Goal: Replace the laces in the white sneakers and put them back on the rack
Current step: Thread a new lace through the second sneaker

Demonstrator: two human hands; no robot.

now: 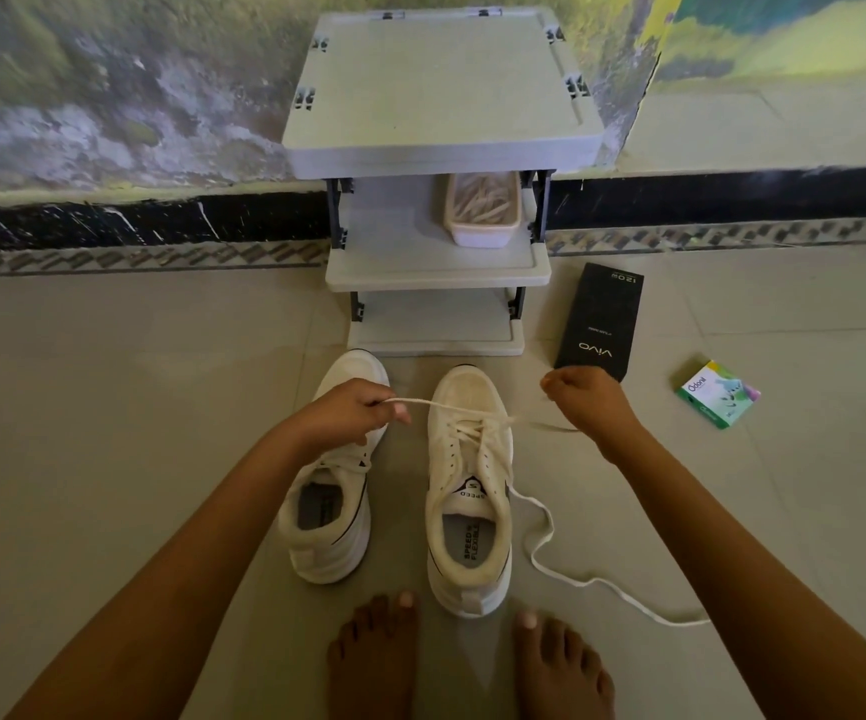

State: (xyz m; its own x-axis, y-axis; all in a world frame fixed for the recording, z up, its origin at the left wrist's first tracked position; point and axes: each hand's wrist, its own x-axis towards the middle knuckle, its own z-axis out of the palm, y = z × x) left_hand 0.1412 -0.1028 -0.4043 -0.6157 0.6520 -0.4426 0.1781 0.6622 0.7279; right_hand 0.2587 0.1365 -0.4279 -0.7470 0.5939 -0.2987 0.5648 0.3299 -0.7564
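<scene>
two white mesh sneakers stand toes toward a grey plastic three-tier shoe rack (436, 96) on the pale tiled floor (109, 407): the left sneaker (316, 553), and the right sneaker (464, 392) with its flat white lace (420, 402) partly threaded and one end trailing over the tiles. the left hand (353, 413) pinches a taut strand of that lace, drawn leftward from the eyelets. the right hand (584, 400) is curled in a fist near a black rectangular box (602, 314), with a blurred strand reaching it; whether it grips the strand cannot be told.
</scene>
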